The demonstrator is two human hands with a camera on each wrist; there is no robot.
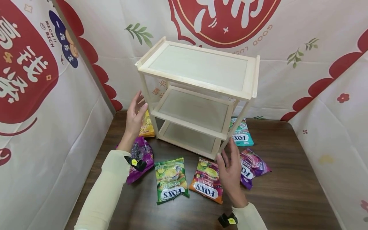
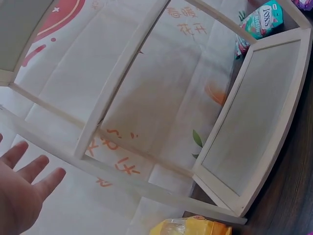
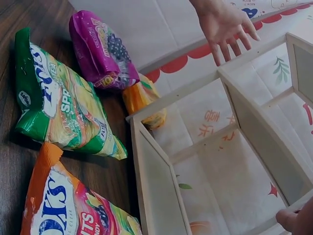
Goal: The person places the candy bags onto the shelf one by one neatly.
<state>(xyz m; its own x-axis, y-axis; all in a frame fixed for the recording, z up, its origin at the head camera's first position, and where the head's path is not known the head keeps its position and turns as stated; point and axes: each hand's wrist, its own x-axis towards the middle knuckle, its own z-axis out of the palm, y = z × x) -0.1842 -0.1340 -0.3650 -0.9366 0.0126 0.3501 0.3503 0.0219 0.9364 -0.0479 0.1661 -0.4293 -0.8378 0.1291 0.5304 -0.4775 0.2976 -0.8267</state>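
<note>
A pale wooden three-tier shelf rack with greyish panels stands on the table, its tiers bare. My left hand is held up beside the rack's left posts, fingers spread and relaxed; the left wrist view shows a gap between its fingertips and the frame. By the lower right front post is my right hand, its fingers loosely bent around no visible thing. Whether it touches the post, I cannot tell. Only a thumb of it shows in the right wrist view, near the rack's edge.
Candy bags lie around the rack: green, orange-and-red in front, purple and yellow on the left, purple-pink and teal on the right. Printed cloth walls enclose the dark wooden table.
</note>
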